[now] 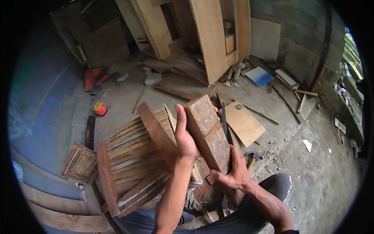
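A worn, rough wooden plank (208,130) is held tilted in front of me by both hands. My left hand (184,137) grips its left edge with the fingers pointing up. Around its lower right end, my right hand (231,174) is wrapped. Just left of the plank and under it lies a slatted wooden pallet (134,156) with reddish cross boards. A hammer (253,156) lies on the ground close to my right hand.
A square plywood board (243,123) lies right of the plank. A small slatted crate (80,163) sits at left. A red and yellow tin (100,109) stands on the concrete floor. Tall boards and panels (210,39) lean against the back wall amid scrap wood.
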